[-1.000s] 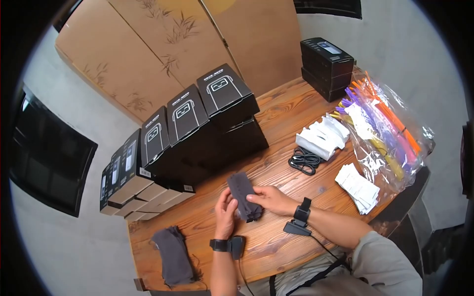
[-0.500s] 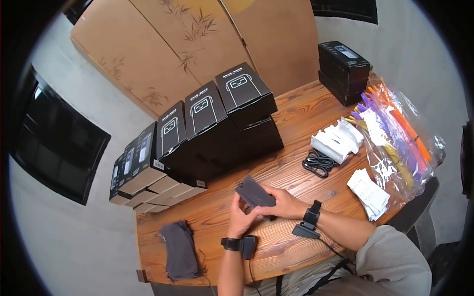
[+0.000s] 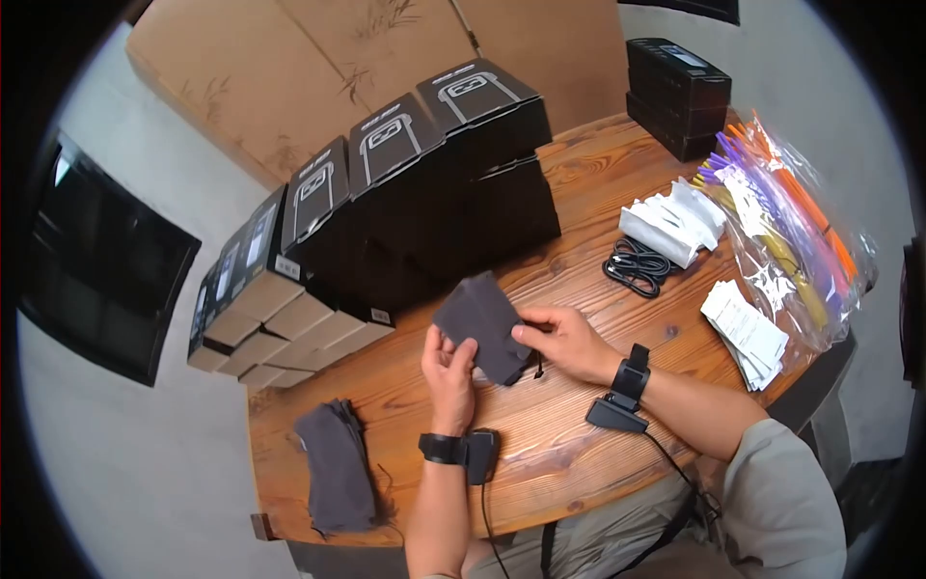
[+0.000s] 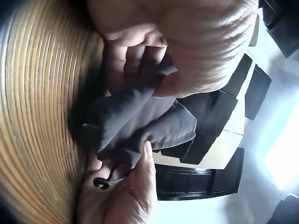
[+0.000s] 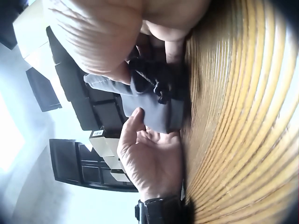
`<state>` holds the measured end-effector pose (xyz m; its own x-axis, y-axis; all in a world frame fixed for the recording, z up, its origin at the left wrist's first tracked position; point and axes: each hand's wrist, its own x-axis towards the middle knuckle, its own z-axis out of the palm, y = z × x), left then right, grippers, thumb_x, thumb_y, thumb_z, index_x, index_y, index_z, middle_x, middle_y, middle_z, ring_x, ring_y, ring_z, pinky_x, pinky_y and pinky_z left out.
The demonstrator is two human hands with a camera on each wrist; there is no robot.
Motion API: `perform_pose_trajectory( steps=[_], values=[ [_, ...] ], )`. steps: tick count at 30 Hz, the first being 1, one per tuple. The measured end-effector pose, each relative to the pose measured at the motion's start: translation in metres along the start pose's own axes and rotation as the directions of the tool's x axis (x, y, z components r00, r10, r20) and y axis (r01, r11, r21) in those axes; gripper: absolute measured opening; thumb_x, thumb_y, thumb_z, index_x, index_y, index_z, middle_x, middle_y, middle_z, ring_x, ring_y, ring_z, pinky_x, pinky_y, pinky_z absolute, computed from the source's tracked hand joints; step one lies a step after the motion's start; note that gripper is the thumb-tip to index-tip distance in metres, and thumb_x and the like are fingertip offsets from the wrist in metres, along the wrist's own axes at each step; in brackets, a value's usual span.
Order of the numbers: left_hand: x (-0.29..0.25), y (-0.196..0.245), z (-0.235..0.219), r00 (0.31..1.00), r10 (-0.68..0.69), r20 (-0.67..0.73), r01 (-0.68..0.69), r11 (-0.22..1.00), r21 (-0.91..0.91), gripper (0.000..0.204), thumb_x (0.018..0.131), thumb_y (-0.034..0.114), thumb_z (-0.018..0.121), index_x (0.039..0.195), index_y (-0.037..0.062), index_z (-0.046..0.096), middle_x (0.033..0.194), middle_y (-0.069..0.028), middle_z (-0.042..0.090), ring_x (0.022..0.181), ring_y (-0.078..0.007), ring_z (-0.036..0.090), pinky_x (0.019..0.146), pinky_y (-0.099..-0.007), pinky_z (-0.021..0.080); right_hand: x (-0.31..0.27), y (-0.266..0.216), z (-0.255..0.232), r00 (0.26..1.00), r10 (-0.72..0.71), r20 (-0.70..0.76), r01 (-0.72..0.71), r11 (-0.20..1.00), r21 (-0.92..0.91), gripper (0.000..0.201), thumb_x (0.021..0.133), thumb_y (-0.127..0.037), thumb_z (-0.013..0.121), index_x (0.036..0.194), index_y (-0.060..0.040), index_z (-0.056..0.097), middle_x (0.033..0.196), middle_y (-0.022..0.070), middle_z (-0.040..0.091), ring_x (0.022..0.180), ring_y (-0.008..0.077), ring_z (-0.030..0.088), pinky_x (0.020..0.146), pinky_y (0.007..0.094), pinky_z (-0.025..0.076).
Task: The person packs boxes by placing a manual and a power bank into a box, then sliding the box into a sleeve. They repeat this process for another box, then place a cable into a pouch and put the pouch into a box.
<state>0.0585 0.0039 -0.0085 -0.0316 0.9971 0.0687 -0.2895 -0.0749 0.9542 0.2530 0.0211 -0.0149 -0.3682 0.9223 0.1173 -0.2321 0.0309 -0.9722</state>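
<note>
A dark grey cloth drawstring pouch (image 3: 479, 323) is held up over the wooden table between both hands, its face spread wide. My left hand (image 3: 450, 381) grips its left side, thumb on the front and fingers behind. At the right edge, my right hand (image 3: 571, 345) pinches the cloth between thumb and fingers. A thin dark cord with a round black bead (image 4: 101, 183) hangs by the right hand in the left wrist view. The gathered cord (image 5: 159, 88) shows beside the right fingers in the right wrist view. More grey pouches (image 3: 340, 473) lie piled at the table's left.
Stacked black boxes (image 3: 405, 135) stand along the table's back left, with two more (image 3: 680, 106) at the back right. To the right lie coiled black cables (image 3: 639, 267), white wrapped pieces (image 3: 675, 227), paper slips (image 3: 745, 328) and a clear bag of colourful sticks (image 3: 796, 232).
The pouch was narrow and upright, then tilted sideways between both hands; now its face is spread wider. My right hand has shifted to its right edge. The head view has moved slightly.
</note>
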Motion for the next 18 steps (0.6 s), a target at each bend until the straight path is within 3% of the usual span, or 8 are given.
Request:
perform_pose_trajectory(
  steps=[2,7,11,13,18],
  values=[
    [0.002,-0.002,-0.006,0.998,0.022,-0.065,-0.027,0.998,-0.065,0.048,0.093,0.002,0.055,0.137,-0.0021,0.038,0.121,-0.0141,0.061,0.108,-0.0172,0.059,0.094,-0.0284,0.047,0.001,0.001,0.001,0.999,0.046,-0.011,-0.045,0.998,0.038,0.024,0.095,-0.016,0.062,0.109,0.0029,0.066,0.093,0.0023,0.069,0.083,0.0056,0.060,0.074,0.0213,0.049],
    [0.001,0.005,-0.007,0.993,0.007,-0.114,-0.019,0.995,-0.099,0.045,0.095,0.010,0.056,0.136,-0.0004,0.041,0.122,-0.0115,0.059,0.108,-0.0158,0.059,0.092,-0.0286,0.050,0.000,-0.004,0.005,0.996,0.085,-0.036,-0.081,0.992,0.099,0.021,0.097,-0.017,0.059,0.106,0.0012,0.065,0.093,0.0022,0.068,0.082,0.0059,0.061,0.072,0.0210,0.050],
    [0.000,0.010,-0.005,0.994,-0.012,-0.110,-0.006,0.988,-0.156,0.050,0.095,0.011,0.055,0.141,0.0000,0.038,0.130,-0.0107,0.055,0.118,-0.0165,0.054,0.099,-0.0306,0.046,0.003,-0.002,-0.004,0.987,0.080,-0.139,-0.056,0.985,0.166,0.021,0.099,-0.018,0.053,0.104,0.0002,0.061,0.093,0.0025,0.066,0.080,0.0064,0.060,0.074,0.0214,0.049],
    [0.002,0.009,-0.007,0.999,-0.033,-0.039,0.025,0.980,-0.197,0.051,0.096,0.015,0.051,0.143,0.0008,0.037,0.134,-0.0101,0.053,0.122,-0.0173,0.051,0.102,-0.0318,0.044,0.003,-0.002,-0.008,0.983,0.042,-0.179,-0.026,0.996,0.087,0.021,0.101,-0.019,0.051,0.102,-0.0003,0.060,0.093,0.0024,0.065,0.081,0.0062,0.059,0.075,0.0211,0.049],
    [0.002,0.009,-0.012,0.992,-0.101,0.070,0.118,0.944,-0.308,0.053,0.099,0.027,0.049,0.145,0.0038,0.036,0.137,-0.0101,0.052,0.123,-0.0182,0.052,0.102,-0.0325,0.045,-0.003,-0.009,0.000,0.980,0.007,-0.200,0.026,0.986,0.164,0.020,0.101,-0.019,0.049,0.105,-0.0012,0.057,0.093,0.0022,0.064,0.084,0.0055,0.058,0.078,0.0211,0.047]
  ],
)
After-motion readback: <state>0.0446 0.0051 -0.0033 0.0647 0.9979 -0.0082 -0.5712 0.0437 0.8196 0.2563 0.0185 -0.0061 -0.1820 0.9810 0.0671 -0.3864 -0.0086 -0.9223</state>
